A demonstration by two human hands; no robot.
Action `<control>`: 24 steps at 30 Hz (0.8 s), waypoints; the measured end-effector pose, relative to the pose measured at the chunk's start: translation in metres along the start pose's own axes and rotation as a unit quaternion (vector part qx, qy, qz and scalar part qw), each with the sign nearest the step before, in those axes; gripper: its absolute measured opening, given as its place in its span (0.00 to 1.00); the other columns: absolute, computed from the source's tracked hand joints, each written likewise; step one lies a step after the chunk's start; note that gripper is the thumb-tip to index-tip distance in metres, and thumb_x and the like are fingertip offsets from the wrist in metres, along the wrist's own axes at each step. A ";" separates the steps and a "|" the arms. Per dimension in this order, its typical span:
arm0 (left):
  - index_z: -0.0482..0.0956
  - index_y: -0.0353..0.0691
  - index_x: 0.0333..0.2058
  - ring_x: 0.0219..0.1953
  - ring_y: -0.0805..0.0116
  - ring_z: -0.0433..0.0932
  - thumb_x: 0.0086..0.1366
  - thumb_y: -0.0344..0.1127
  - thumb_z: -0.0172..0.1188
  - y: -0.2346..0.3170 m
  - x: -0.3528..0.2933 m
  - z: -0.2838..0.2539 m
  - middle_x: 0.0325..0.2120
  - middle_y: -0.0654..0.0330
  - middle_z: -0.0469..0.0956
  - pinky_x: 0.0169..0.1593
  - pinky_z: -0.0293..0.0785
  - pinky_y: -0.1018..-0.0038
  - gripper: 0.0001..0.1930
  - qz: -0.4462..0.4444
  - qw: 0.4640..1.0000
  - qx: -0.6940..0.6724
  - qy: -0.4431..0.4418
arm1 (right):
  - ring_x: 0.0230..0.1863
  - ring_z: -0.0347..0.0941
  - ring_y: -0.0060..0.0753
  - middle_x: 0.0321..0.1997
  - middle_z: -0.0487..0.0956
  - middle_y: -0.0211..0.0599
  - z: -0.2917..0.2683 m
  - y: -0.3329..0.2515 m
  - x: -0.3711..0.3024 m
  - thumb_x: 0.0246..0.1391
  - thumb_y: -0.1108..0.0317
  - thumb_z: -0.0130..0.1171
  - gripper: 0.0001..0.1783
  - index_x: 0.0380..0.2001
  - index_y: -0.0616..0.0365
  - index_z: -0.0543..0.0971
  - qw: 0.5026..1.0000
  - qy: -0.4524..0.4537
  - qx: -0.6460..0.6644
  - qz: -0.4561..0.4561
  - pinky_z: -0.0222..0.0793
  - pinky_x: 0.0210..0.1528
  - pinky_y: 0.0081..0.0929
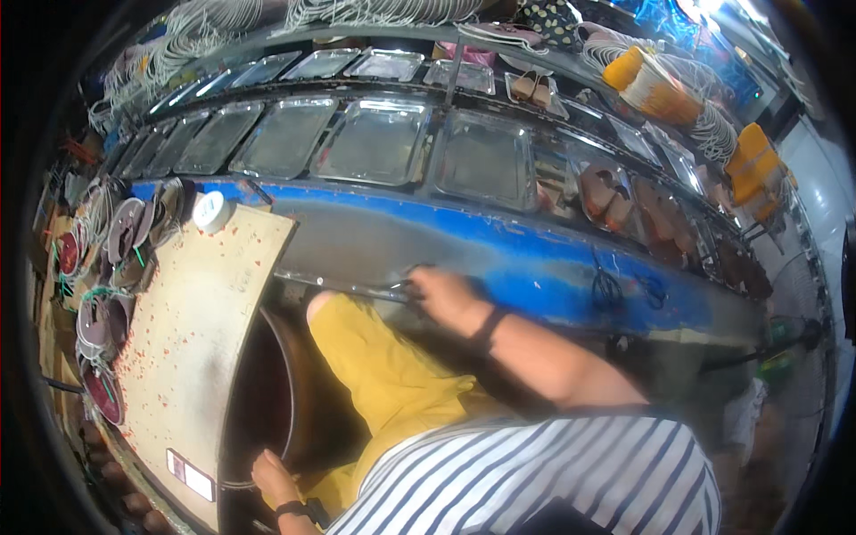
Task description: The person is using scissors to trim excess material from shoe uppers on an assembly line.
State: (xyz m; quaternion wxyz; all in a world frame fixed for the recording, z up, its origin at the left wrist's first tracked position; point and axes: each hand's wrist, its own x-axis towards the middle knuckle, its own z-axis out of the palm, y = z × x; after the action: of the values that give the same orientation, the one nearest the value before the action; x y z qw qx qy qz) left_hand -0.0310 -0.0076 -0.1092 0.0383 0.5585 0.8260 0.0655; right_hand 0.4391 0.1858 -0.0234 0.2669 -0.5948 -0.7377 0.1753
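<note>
My right hand (443, 299) reaches to the near edge of the blue, grey-worn bench (535, 254). Its fingers are curled closed around something dark and small that I cannot make out. Low on the left, my left hand (275, 480) is beside my yellow-trousered leg, close to the edge of the pale board (192, 330). How its fingers are set is hard to see. Between the board and my legs stands a round, deep container (287, 383) with a dark reddish inside.
A phone (191, 474) and a white round tub (211, 212) sit on the red-speckled board. Shoe parts with cords (105, 321) line its left side. Metal trays (374, 143) fill the racks behind the bench, some holding soles (609, 194). Black-handled scissors (653, 291) lie at right.
</note>
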 end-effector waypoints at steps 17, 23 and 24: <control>0.83 0.40 0.31 0.38 0.48 0.81 0.69 0.45 0.45 0.021 0.003 -0.016 0.33 0.51 0.82 0.41 0.78 0.55 0.20 -0.075 0.991 0.091 -0.062 | 0.48 0.75 0.59 0.43 0.80 0.57 -0.286 0.320 -0.017 0.44 0.64 0.67 0.20 0.41 0.60 0.80 0.885 0.164 -0.267 0.344 0.72 0.49 0.46; 0.83 0.42 0.31 0.38 0.52 0.81 0.69 0.46 0.45 0.033 -0.003 -0.027 0.32 0.53 0.82 0.41 0.76 0.56 0.20 -0.113 0.987 0.103 -0.056 | 0.49 0.75 0.58 0.43 0.80 0.55 -0.291 0.301 -0.004 0.50 0.65 0.63 0.17 0.43 0.59 0.78 0.872 0.197 -0.278 0.351 0.71 0.49 0.46; 0.83 0.41 0.30 0.37 0.52 0.80 0.68 0.45 0.46 0.037 0.000 -0.029 0.31 0.53 0.82 0.42 0.75 0.55 0.19 -0.106 0.989 0.090 -0.048 | 0.49 0.75 0.58 0.43 0.80 0.55 -0.292 0.291 0.003 0.50 0.65 0.63 0.17 0.43 0.59 0.78 0.873 0.199 -0.276 0.349 0.71 0.49 0.46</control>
State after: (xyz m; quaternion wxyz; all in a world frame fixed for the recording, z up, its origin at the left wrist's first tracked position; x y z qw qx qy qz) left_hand -0.0006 0.0039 -0.0745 0.0339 0.4715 0.8803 -0.0402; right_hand 0.8428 0.2388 0.0417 0.1543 -0.8852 -0.4323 -0.0761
